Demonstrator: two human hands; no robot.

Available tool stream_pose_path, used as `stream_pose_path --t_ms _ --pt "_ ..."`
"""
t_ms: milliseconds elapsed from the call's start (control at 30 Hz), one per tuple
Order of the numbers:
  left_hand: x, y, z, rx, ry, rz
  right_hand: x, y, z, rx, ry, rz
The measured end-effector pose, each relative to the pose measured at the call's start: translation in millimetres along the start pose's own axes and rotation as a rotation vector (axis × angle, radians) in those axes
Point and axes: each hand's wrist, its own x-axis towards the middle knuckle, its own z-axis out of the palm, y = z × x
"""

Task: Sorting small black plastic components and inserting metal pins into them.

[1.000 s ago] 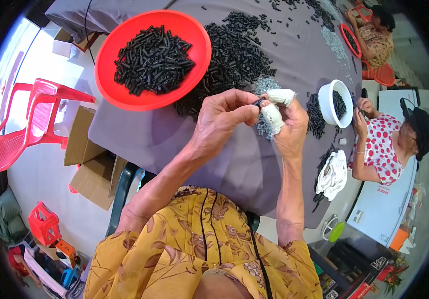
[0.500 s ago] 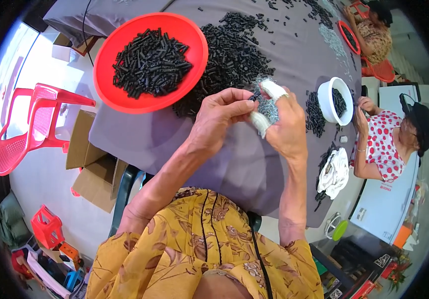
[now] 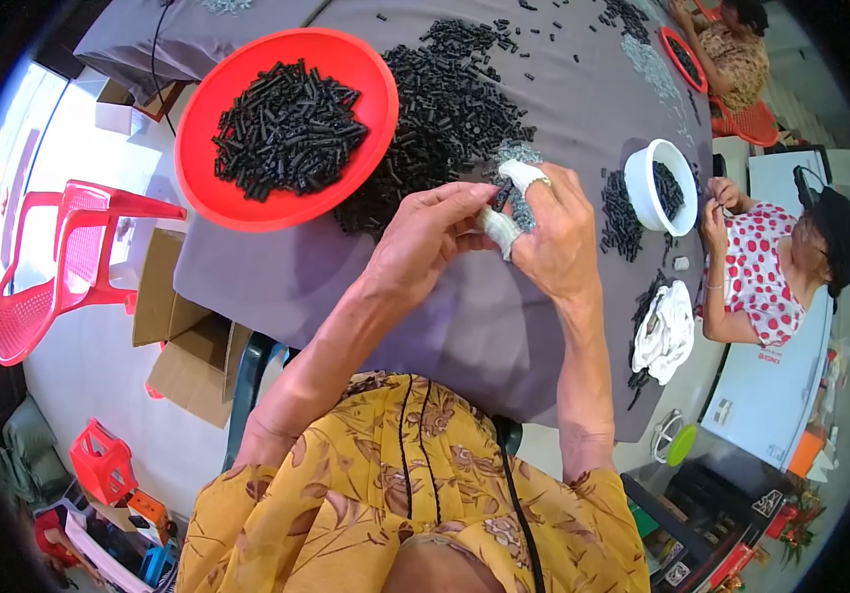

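Observation:
My left hand [image 3: 423, 235] is closed in a pinch, its fingertips on what looks like a small black tube, mostly covered by the fingers. Right against it, my right hand [image 3: 561, 237] has curled fingers, with white wraps [image 3: 500, 230] on thumb and forefinger. The wrapped thumb meets the left fingertips; whatever it presses is too small to make out. Under and behind the right hand lies a small heap of clear, greyish bits [image 3: 520, 210]. Just beyond both hands spreads a large pile of short black tubes [image 3: 445, 109] on the grey tablecloth [image 3: 445, 326].
A red basin [image 3: 382, 119] of black tubes stands at the left, a white bowl [image 3: 639, 193] at the right near a crumpled white cloth [image 3: 664, 334]. Across the right edge sits a person in a dotted top [image 3: 766, 272]. A red chair [image 3: 84, 252] and cardboard box [image 3: 193, 366] are at left.
My hands have drawn closer together, the right thumb moving left onto the left fingertips. The whole view has shifted slightly. The person at the right has brought both hands together.

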Motion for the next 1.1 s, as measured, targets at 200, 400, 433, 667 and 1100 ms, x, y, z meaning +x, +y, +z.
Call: stream_pose_path --t_ms 200,400,433,667,1100 --pt "5 -4 -7 -0.092 -0.076 -0.073 -2 -1 1 0.028 -0.036 -0.021" --pt "8 -7 -10 -0.158 -0.119 -0.105 -4 2 -3 0.05 -0.089 -0.041" --pt "8 -7 -11 -0.167 -0.114 -0.117 -4 2 -3 0.05 -0.087 -0.039" --pt "10 -8 -10 -0.199 -0.109 -0.134 -7 3 -9 0.021 -0.198 0.007" --pt "10 -16 -14 -0.266 -0.086 -0.16 -13 13 4 0.062 -0.076 -0.215"
